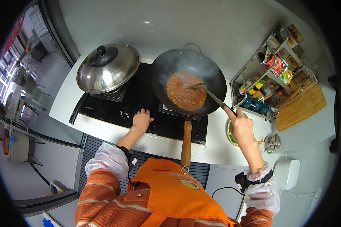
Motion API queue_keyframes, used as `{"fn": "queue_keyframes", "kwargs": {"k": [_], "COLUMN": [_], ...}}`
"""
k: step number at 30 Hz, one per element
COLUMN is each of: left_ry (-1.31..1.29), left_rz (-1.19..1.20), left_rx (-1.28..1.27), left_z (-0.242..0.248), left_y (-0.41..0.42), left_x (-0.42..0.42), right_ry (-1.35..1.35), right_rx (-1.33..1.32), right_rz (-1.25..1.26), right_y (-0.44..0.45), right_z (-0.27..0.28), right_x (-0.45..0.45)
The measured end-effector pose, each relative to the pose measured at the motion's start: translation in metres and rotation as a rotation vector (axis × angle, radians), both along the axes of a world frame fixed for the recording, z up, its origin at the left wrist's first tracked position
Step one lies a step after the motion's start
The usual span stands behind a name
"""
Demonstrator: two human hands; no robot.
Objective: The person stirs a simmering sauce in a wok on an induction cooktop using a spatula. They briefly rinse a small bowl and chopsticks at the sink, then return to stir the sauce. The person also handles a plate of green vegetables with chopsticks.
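A dark wok (213, 76) with a wooden handle (186, 142) stands on the right burner of the black gas stove (105, 110). Reddish-brown sauce bubbles and steams inside it (184, 96). My right hand (241, 124) grips the handle of a metal wok spatula (213, 96), whose blade rests in the sauce. My left hand (142, 120) is at the stove's front, beside a control knob (125, 113); its fingers cover whatever lies beneath them, and whether it holds a knob cannot be seen.
A pan with a domed steel lid (110, 71) sits on the left burner. A bowl of chopped greens (231, 134) is partly behind my right hand. To the right are a metal rack (238, 81) of bottles and packets, a wooden cutting board (304, 107) and a glass jug (272, 142).
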State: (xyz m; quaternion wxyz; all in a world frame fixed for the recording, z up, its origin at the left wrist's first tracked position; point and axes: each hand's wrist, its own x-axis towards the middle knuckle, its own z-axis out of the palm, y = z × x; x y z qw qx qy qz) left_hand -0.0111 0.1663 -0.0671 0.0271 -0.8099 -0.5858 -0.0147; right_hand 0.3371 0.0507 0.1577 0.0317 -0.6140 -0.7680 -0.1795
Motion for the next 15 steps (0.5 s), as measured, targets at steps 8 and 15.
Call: {"fn": "queue_keyframes", "kwargs": {"k": [8, 15], "left_ry": [-0.031, -0.058], "left_rz": [0.052, 0.068], "left_rx": [-0.054, -0.091], "left_z": [-0.021, -0.023], "left_y": [0.014, 0.017], "left_x": [0.001, 0.002], "right_ry": [0.053, 0.07], "right_rx": [0.023, 0.028], "right_rz": [-0.074, -0.094], "right_y": [-0.015, -0.021], "right_z": [0.002, 0.003], "right_x": [0.01, 0.013]}}
